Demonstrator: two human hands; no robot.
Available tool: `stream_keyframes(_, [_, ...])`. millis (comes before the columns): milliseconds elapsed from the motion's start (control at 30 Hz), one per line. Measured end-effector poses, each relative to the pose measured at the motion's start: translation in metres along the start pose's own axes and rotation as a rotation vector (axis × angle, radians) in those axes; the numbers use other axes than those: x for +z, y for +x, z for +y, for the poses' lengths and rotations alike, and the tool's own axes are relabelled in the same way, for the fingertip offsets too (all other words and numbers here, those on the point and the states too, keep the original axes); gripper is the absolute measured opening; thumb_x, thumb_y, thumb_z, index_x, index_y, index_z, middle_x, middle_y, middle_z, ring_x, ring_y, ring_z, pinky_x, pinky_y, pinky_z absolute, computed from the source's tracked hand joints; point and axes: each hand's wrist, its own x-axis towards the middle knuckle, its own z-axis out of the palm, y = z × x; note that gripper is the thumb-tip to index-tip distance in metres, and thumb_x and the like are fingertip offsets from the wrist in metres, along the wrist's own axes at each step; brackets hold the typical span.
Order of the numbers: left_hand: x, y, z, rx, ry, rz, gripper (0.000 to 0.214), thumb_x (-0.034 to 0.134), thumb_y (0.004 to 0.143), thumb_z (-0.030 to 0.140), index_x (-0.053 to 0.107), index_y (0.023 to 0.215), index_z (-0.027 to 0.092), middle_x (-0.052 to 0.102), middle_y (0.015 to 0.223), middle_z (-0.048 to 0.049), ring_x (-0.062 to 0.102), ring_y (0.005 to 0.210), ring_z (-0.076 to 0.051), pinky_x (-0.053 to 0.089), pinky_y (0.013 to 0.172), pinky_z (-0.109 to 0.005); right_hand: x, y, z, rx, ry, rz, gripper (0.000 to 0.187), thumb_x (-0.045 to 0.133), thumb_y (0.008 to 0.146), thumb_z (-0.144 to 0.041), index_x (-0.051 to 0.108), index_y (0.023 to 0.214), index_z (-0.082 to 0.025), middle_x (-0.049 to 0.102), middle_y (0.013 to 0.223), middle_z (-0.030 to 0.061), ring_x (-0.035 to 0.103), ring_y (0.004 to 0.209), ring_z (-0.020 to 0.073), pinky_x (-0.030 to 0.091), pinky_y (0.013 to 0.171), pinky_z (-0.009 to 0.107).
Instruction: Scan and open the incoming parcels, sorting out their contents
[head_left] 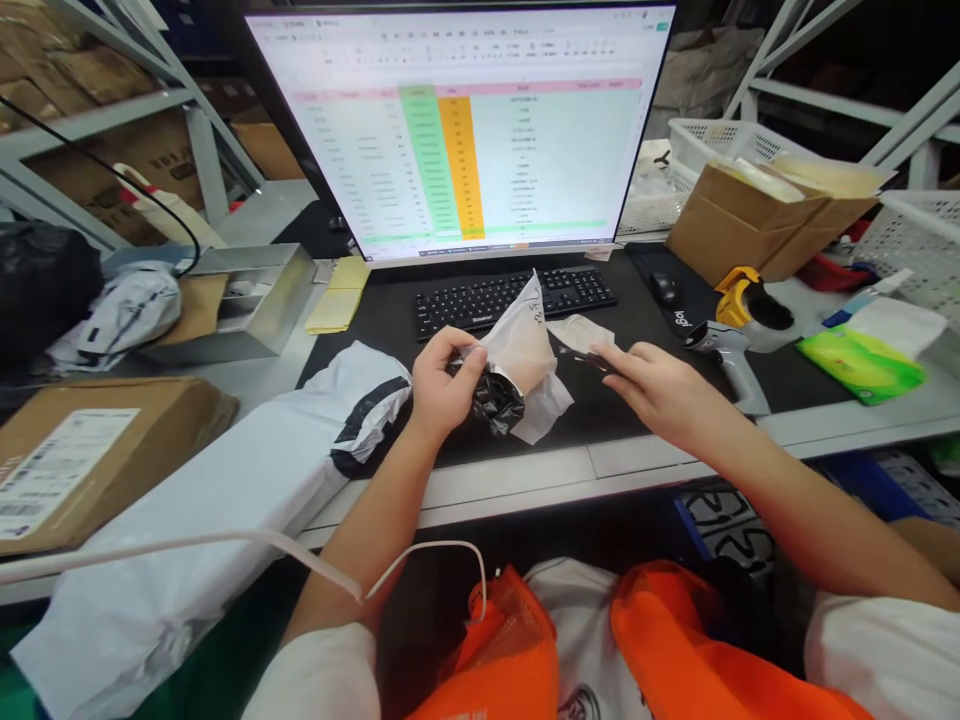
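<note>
My left hand (444,382) is closed round a crumpled plastic mailing bag (521,350), white outside and black inside, with handwriting near its upper tip. Between the thumb and fingers of my right hand (660,385) is a smaller torn piece of white plastic (581,332) with a dark underside. The bag and the torn piece are apart, held above the desk in front of a black keyboard (450,305). What the bag contains, if anything, cannot be made out. Left of my left hand lies a long white parcel (247,470) with a black stripe at its end.
A monitor (480,130) showing a spreadsheet stands behind the keyboard. At the right are a mouse (664,290), a barcode scanner (731,360), a yellow tape dispenser (750,300) and a cardboard box (739,225). A labelled carton (165,410) sits at left; a pale cable (247,537) crosses the front.
</note>
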Motion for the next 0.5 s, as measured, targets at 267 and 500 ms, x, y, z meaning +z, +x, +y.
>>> stream_keyframes(267, [-0.004,0.000,0.007,0.364,0.054,-0.074,0.023,0.058,0.103,0.037,0.065,0.089,0.021,0.066,0.085,-0.0051,0.061,0.080,-0.019,0.051,0.075,-0.034,-0.006,0.046,-0.043,-0.263,-0.274,-0.019,0.044,0.055,0.109,-0.034,0.063,0.151,-0.029,0.064,0.097,0.0091,0.059,0.076,0.0207,0.043,0.064,0.029])
stream_keyframes(500, [-0.003,-0.011,0.020,0.327,-0.038,-0.274,0.027,0.057,0.103,0.039,0.065,0.084,0.021,0.064,0.081,-0.0052,0.059,0.076,-0.019,0.050,0.070,-0.034,-0.027,0.088,0.061,-0.026,-0.223,-0.018,0.039,0.059,0.108,-0.042,0.074,0.140,-0.026,0.069,0.105,0.0086,0.064,0.086,0.0192,0.049,0.080,0.032])
